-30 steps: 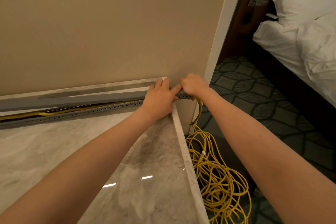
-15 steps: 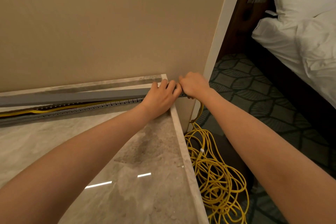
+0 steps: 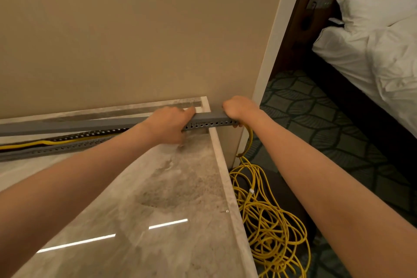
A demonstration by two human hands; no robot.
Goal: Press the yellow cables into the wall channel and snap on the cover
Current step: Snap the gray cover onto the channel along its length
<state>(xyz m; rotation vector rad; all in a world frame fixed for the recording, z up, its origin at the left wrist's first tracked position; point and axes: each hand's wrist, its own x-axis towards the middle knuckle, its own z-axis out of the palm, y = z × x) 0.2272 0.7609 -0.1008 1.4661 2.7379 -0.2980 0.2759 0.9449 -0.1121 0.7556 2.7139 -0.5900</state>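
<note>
**A:** What is the left hand (image 3: 168,123) up to?

**B:** It is clenched over the grey cover (image 3: 90,123), forefinger laid along the top. The underside of the hand sits against the perforated channel (image 3: 209,123).

**A:** And the right hand (image 3: 239,109)?

**B:** A fist wrapped round the very end of that channel, just off the corner of the marble counter (image 3: 158,210). The 2 hands are near each other, with a short run of cover and holes showing between them.

**A:** Where are the cables?

**B:** To the left of the left hand the cover stands lifted off the channel. The yellow cables (image 3: 45,142) lie in that open gap, running away from the wrist. From under the right hand they drop down the counter's end into a loose coil (image 3: 270,221) on the patterned carpet (image 3: 304,108), below the right forearm.

**A:** What is behind the hands?

**B:** A beige wall (image 3: 135,29), straight beyond the knuckles. The channel runs along its foot on the counter.

**A:** Further out?

**B:** Well to the right of the right arm is a bed (image 3: 383,63) with rumpled white sheets and a pillow (image 3: 372,0).
</note>
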